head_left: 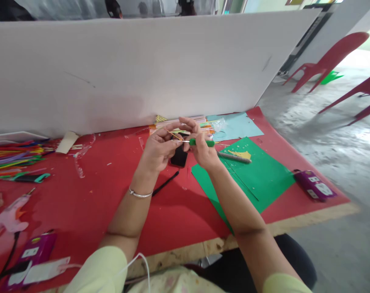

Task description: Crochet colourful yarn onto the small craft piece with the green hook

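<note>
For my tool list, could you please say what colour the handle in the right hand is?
Green; the handle shows best in the head view.

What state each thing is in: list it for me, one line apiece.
Left hand: fingers closed on a thin orange strip.
Right hand: closed around a green-handled tool.
Green-handled tool: held, shaft pointing toward the left hand.
Black phone-like slab: lying flat, partly hidden.
Green sheet: spread flat.
Yellow scrap: irregular-edged, lying on the green sheet.
Pink glue gun: lying down.
Coloured strips: loosely piled.
Red chair: upright.
</note>
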Demonstrator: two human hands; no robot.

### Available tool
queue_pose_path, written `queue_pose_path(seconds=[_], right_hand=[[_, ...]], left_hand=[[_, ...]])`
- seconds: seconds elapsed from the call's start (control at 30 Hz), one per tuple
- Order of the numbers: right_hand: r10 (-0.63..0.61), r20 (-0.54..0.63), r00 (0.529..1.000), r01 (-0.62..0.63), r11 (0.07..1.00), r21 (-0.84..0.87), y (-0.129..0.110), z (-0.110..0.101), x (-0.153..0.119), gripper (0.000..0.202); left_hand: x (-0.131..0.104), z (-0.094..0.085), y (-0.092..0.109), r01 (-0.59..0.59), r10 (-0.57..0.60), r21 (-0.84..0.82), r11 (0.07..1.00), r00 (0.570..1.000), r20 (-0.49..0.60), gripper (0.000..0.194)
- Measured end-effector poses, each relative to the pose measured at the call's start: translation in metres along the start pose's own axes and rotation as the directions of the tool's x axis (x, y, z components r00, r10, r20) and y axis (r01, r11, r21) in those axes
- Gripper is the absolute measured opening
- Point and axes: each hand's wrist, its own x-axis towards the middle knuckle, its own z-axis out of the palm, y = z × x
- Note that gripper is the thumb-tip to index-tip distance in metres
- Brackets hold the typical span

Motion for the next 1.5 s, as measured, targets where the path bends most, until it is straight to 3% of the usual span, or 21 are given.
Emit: queue_pose_path(seconds=[0.1, 0.17, 0.27, 0.37, 0.43, 0.57, 0.67, 0.77, 0.83, 0.9, 0.97, 1.03, 1.17, 1.27, 1.5], right_hand=[[-0.026, -0.044, 0.999, 0.025, 1.0, -0.018, 0.0, 0.006, -0.001, 0.073], [-0.075, -0.093, 0.993, 0.067, 0.995, -0.08, -0.002, 0.006, -0.001, 0.069], [-0.136, -0.141, 0.98, 0.115, 0.982, -0.15, -0.005, 0.006, -0.003, 0.063], [-0.162, -0.119, 0.98, 0.14, 0.974, -0.176, -0.008, 0.008, -0.004, 0.062], [-0.169, -0.112, 0.979, 0.149, 0.974, -0.169, -0.009, 0.009, -0.004, 0.063], [-0.149, -0.113, 0.982, 0.131, 0.98, -0.153, -0.013, 0.008, -0.003, 0.063], [-0.118, -0.114, 0.987, 0.099, 0.982, -0.164, -0.014, 0.011, -0.003, 0.06], [-0.157, -0.23, 0.96, 0.12, 0.979, -0.165, -0.011, 0.015, -0.005, 0.061], [-0.201, -0.284, 0.937, 0.158, 0.973, -0.168, -0.009, 0.017, -0.007, 0.062], [-0.199, -0.266, 0.943, 0.166, 0.976, -0.139, -0.008, 0.018, -0.008, 0.062], [-0.097, -0.21, 0.973, 0.093, 0.995, -0.029, -0.006, 0.016, -0.009, 0.065], [0.085, -0.149, 0.985, -0.065, 0.989, 0.136, -0.004, 0.015, -0.008, 0.068], [0.362, -0.117, 0.925, -0.295, 0.875, 0.384, -0.002, 0.015, -0.004, 0.076], [0.407, -0.11, 0.907, -0.322, 0.838, 0.441, -0.003, 0.014, -0.002, 0.077], [0.311, -0.114, 0.944, -0.24, 0.879, 0.411, -0.002, 0.009, -0.002, 0.069]], left_hand=[[0.001, 0.001, -0.009, -0.202, 0.228, 0.185, 0.962, 0.965, -0.13, 0.065], [0.003, 0.0, -0.014, -0.274, 0.333, 0.295, 0.915, 0.928, -0.169, 0.066], [0.004, 0.001, -0.018, -0.298, 0.391, 0.371, 0.88, 0.897, -0.206, 0.064], [0.004, 0.004, -0.016, -0.312, 0.408, 0.347, 0.884, 0.879, -0.248, 0.064], [0.003, 0.005, -0.013, -0.293, 0.358, 0.259, 0.921, 0.898, -0.256, 0.066], [0.002, 0.005, -0.007, -0.139, 0.154, 0.086, 0.986, 0.967, -0.201, 0.062], [0.0, 0.008, -0.01, -0.192, 0.226, 0.158, 0.969, 0.946, -0.233, 0.065], [-0.001, 0.014, -0.014, -0.267, 0.323, 0.221, 0.938, 0.903, -0.283, 0.071], [-0.002, 0.017, -0.014, -0.237, 0.273, 0.155, 0.959, 0.919, -0.284, 0.068], [-0.003, 0.017, -0.01, -0.138, 0.146, 0.052, 0.989, 0.962, -0.23, 0.06], [-0.002, 0.014, -0.005, -0.031, 0.028, -0.02, 0.999, 0.989, -0.144, 0.052], [-0.001, 0.01, 0.0, 0.033, -0.036, -0.051, 0.998, 0.997, -0.062, 0.047], [0.0, 0.005, 0.001, 0.079, -0.076, -0.082, 0.993, 0.996, 0.048, 0.043], [0.0, 0.007, 0.0, 0.08, -0.078, -0.093, 0.992, 0.997, 0.029, 0.035], [0.0, 0.012, 0.002, 0.021, -0.027, -0.046, 0.999, 0.991, -0.133, 0.032]])
